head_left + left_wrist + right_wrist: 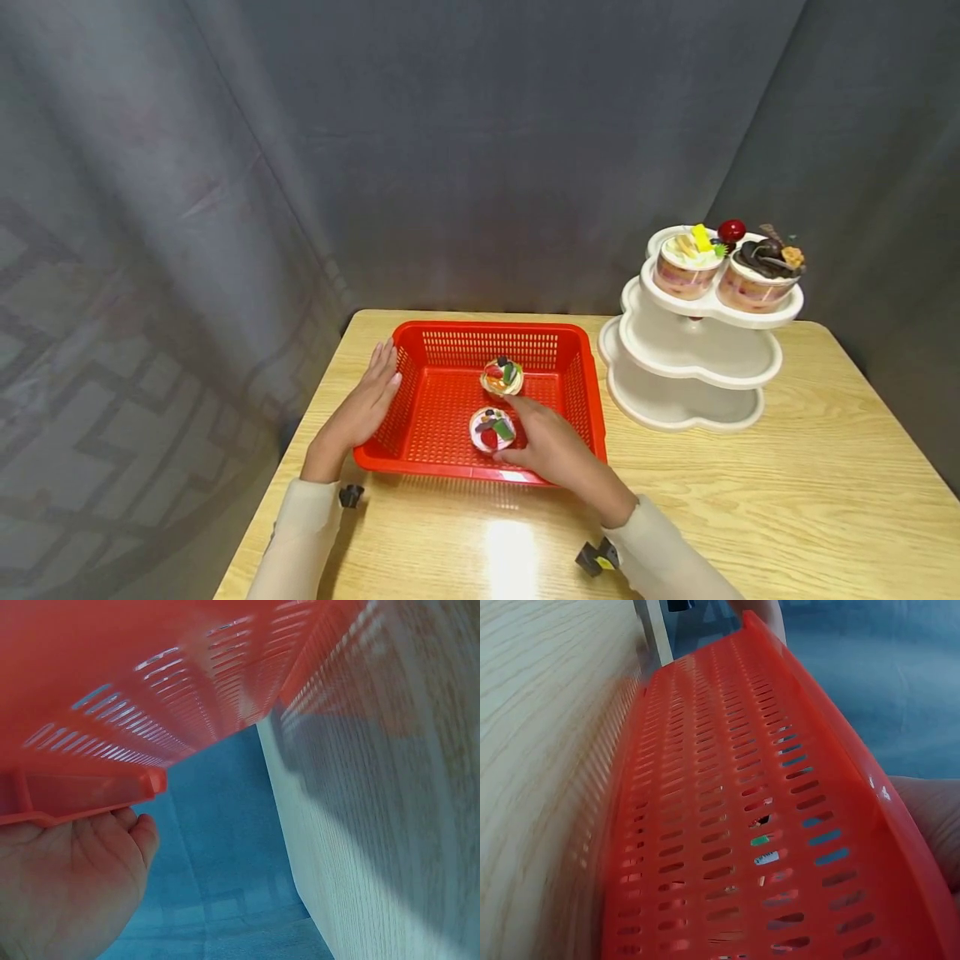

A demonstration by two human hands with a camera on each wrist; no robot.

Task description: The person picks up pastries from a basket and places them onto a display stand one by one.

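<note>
My left hand rests along the left rim of a red plastic basket, its fingers straight; the left wrist view shows the palm just under that rim. Inside the basket stand two small cream-topped dessert cups. The nearer cup has pink-white cream, a red berry and a green piece on top. Reaching in over the front right, my right hand holds this cup between thumb and fingers. Its fingertips also come close to the farther cup. The right wrist view shows mainly the basket's perforated wall, which hides the grip.
A white three-tier stand is right of the basket. On its top tier are a yellow-topped dessert cup, a chocolate-topped one and, partly hidden behind, one with a red cherry. All stand on a wooden table before grey curtains.
</note>
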